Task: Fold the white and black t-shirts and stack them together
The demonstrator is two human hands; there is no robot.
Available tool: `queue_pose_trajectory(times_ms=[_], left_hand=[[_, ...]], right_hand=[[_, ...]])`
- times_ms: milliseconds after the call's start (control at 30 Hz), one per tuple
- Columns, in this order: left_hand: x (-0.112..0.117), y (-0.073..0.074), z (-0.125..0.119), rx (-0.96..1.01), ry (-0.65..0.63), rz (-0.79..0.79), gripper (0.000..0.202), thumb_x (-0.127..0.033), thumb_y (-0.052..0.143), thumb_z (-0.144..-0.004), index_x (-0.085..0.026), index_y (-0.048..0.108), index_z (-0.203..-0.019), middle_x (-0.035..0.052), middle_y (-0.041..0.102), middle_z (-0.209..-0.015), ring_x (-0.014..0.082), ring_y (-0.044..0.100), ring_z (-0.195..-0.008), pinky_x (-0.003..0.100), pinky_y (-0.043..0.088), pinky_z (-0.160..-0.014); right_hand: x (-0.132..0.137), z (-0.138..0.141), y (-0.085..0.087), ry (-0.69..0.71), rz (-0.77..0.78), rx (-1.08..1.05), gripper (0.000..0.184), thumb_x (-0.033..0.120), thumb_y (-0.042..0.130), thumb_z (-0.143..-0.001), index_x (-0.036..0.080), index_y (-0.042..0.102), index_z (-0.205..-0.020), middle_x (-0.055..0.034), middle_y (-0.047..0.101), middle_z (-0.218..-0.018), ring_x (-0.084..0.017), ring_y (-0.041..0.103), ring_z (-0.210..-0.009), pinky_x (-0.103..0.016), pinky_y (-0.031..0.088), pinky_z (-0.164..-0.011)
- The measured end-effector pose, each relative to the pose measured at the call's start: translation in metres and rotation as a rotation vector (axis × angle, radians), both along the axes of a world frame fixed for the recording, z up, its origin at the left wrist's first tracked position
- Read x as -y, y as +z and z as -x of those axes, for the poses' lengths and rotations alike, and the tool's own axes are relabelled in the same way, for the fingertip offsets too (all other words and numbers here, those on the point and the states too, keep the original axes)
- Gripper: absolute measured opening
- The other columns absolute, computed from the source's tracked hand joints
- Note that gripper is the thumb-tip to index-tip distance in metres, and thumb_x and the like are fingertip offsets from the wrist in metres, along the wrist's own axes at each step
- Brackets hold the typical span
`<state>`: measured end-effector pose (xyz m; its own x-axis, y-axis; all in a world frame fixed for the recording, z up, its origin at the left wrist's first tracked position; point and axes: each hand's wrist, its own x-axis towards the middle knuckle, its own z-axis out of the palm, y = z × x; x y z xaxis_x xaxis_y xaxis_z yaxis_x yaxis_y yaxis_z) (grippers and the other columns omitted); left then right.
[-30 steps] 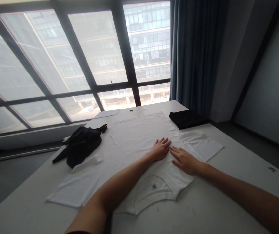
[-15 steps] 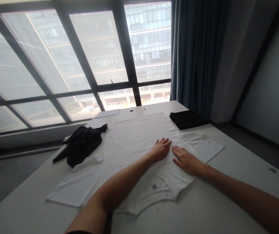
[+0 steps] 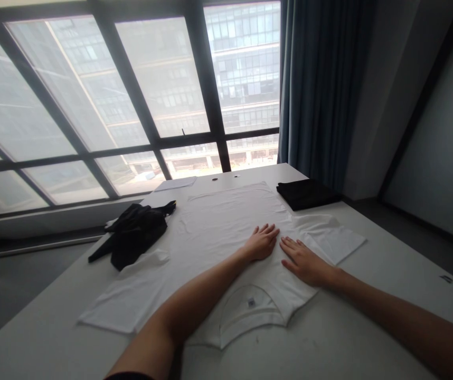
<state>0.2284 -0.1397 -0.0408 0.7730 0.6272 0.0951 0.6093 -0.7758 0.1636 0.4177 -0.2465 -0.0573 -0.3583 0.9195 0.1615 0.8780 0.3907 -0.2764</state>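
So there's a white T-shirt (image 3: 226,216) laid out flat on a white desk (image 3: 393,295), neckline (image 3: 252,316) toward the person, hem pointing off at the big window (image 3: 163,79). Both sleeves are out to the sides, and a little label (image 3: 251,302) shows inside the neck. The fabric's got a few soft wrinkles, mostly in the body and around the sleeves.

Both hands are palm down on the shirt, on the right side of the chest area. The left hand (image 3: 263,243) has its fingers stretched out and slightly spread, with the forearm slanting across the shirt. The right hand (image 3: 305,262) is just beside it, fingers lying close together and the thumb sticking out a bit. Neither one's pinching the cloth as far as you can see, just resting flat.

Elsewhere on the desk: a crumpled black garment (image 3: 139,232) bunched up right by the left sleeve, and a neatly folded black cloth (image 3: 309,194) near the far right edge. There's a flat white sheet (image 3: 176,183) at the far left corner, plus a small dark object (image 3: 446,278) over on the right, too tiny to make out. Blue curtain (image 3: 317,95) hangs behind.
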Motion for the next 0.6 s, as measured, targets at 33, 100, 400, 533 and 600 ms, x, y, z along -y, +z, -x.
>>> queue_pose_trajectory(times_ms=[33, 100, 400, 533, 600], left_hand=[[0.0, 0.0, 0.0, -0.001, 0.001, 0.0, 0.051, -0.037, 0.026, -0.106, -0.025, 0.036, -0.155, 0.0061, 0.03, -0.164, 0.0273, 0.023, -0.153, 0.054, 0.021, -0.122], [-0.001, -0.001, 0.0, -0.005, 0.004, -0.002, 0.051, -0.037, 0.026, -0.107, -0.026, 0.036, -0.155, 0.0059, 0.029, -0.165, 0.0266, 0.022, -0.153, 0.054, 0.02, -0.122], [-0.002, -0.002, 0.001, -0.016, -0.001, 0.001, 0.051, -0.035, 0.028, -0.106, -0.026, 0.035, -0.156, 0.0055, 0.029, -0.165, 0.0263, 0.021, -0.153, 0.053, 0.019, -0.122], [-0.001, -0.001, 0.0, -0.017, 0.0, 0.003, 0.051, -0.035, 0.027, -0.106, -0.026, 0.035, -0.155, 0.0053, 0.028, -0.165, 0.0264, 0.021, -0.153, 0.053, 0.019, -0.122], [-0.001, 0.0, 0.0, -0.018, 0.001, 0.006, 0.051, -0.035, 0.027, -0.106, -0.026, 0.035, -0.155, 0.0058, 0.028, -0.165, 0.0268, 0.021, -0.153, 0.054, 0.019, -0.122]], right_hand=[[0.0, 0.001, 0.001, -0.009, 0.005, -0.004, 0.064, 0.042, 0.041, -0.1, 0.009, 0.039, -0.155, -0.0181, 0.031, -0.162, -0.028, 0.023, -0.152, -0.049, 0.019, -0.124], [0.002, 0.002, 0.003, -0.041, 0.015, -0.007, 0.064, 0.042, 0.041, -0.1, 0.008, 0.038, -0.155, -0.0199, 0.031, -0.161, -0.029, 0.023, -0.152, -0.05, 0.018, -0.124], [0.037, 0.012, 0.044, 0.456, 0.375, -0.284, 0.058, 0.049, 0.06, -0.096, 0.029, 0.051, -0.149, -0.0092, 0.038, -0.16, -0.03, 0.028, -0.15, -0.053, 0.017, -0.124], [0.034, 0.01, 0.049, 0.386, 0.368, -0.549, 0.044, 0.046, 0.057, -0.097, 0.026, 0.066, -0.135, -0.0078, 0.062, -0.141, -0.029, 0.054, -0.134, -0.045, 0.04, -0.115], [0.028, 0.008, 0.043, 0.279, 0.269, -0.586, 0.042, 0.044, 0.057, -0.097, 0.022, 0.069, -0.131, -0.0101, 0.066, -0.135, -0.029, 0.059, -0.128, -0.045, 0.046, -0.11]])
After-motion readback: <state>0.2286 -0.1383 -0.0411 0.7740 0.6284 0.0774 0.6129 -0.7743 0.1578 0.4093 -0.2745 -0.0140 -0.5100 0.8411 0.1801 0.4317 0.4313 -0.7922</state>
